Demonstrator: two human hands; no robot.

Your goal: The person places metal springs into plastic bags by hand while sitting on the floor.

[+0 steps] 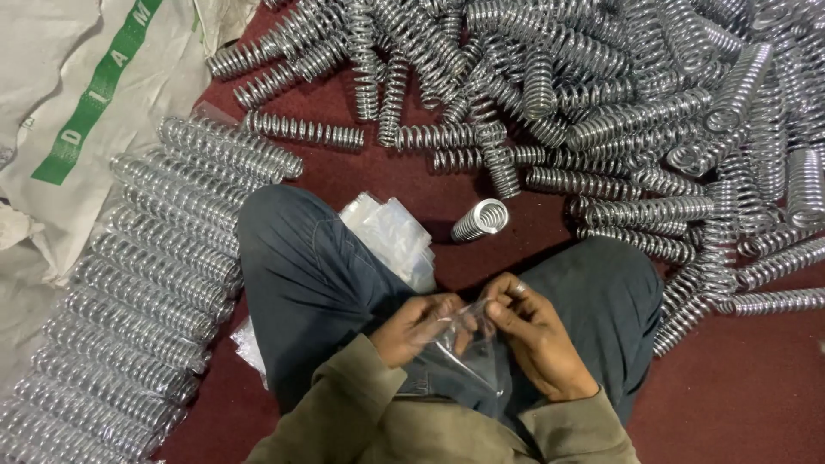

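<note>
Both hands pinch a clear bag (468,344) over the lap: left hand (421,326) on its left edge, right hand (533,344) on its right. A spring (479,219) lies just beyond the bag, nearer the right hand, axis pointing away.

Both hands (481,331) — clear bag (468,344) (springs (601,94) around)

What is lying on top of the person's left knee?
A stack of clear plastic bags lies on the left knee. How many bags are in it cannot be seen, and the trouser fabric under it is covered.
</note>
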